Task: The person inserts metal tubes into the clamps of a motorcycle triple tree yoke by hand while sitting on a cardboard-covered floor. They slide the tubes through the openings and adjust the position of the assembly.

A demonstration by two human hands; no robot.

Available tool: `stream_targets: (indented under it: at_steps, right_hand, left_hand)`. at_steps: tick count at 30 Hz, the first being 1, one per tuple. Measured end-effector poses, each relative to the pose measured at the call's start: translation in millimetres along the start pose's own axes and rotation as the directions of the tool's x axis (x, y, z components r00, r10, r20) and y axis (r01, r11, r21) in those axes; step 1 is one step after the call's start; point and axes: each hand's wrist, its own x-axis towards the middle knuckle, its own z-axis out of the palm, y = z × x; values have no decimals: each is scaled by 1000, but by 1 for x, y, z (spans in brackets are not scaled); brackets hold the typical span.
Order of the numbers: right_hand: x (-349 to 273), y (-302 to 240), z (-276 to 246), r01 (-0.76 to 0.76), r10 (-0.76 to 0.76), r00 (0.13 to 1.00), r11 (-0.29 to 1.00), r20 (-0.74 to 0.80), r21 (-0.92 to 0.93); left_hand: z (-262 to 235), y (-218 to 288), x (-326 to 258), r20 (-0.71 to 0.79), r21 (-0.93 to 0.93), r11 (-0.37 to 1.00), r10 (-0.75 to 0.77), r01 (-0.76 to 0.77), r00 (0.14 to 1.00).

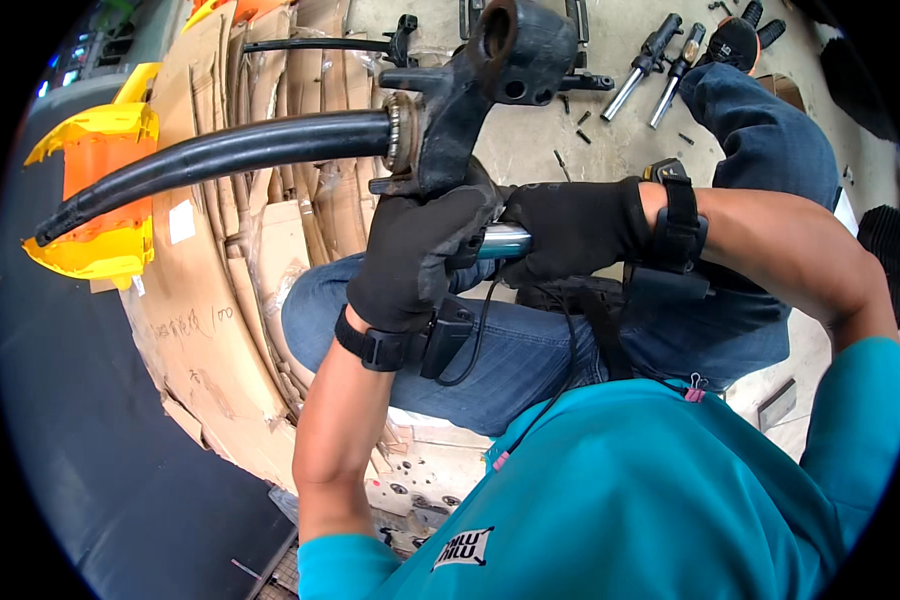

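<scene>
Tube (505, 242) could slip in the gripping fingers of the left hand (405, 255) and right hand (578, 230): its chrome looks slick, and the bracket (455, 135) seems top-heavy.

Pale floor (625, 150); two black-and-silver cylinders (646, 64), dark bits (583, 136), cardboard (220, 365)

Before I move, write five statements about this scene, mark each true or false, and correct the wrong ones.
1. The right hand grips a shiny metal tube. True.
2. The left hand is bare. False: the left hand wears a black glove.
3. A curved black bar reaches toward the picture's left. True.
4. The yellow-and-orange part lies at the picture's right. False: it is at the left.
5. Flattened cardboard shows to the left of the legs. True.
</scene>
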Motion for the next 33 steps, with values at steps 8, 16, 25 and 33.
stream_targets:
  at_steps: [8, 16, 25, 33]
  right_hand:
    - [5, 10, 13, -62, -2, 969, 966, -248, -252]
    - [-12, 4, -1, -82, 64, 991, 985, -121, -149]
    - [-4, 23, 18, -65, -96, 909, 929, -405, -365]
    - [-14, 2, -2, -87, 82, 996, 986, -41, -139]
  left_hand:
    - [13, 6, 5, -160, 83, 986, -130, 145, 979]
    - [3, -3, 11, 112, 245, 950, 170, -193, 979]
    - [32, -17, 13, -240, 166, 986, 55, -15, 969]
    - [27, 30, 9, -65, -333, 862, -425, 382, 903]
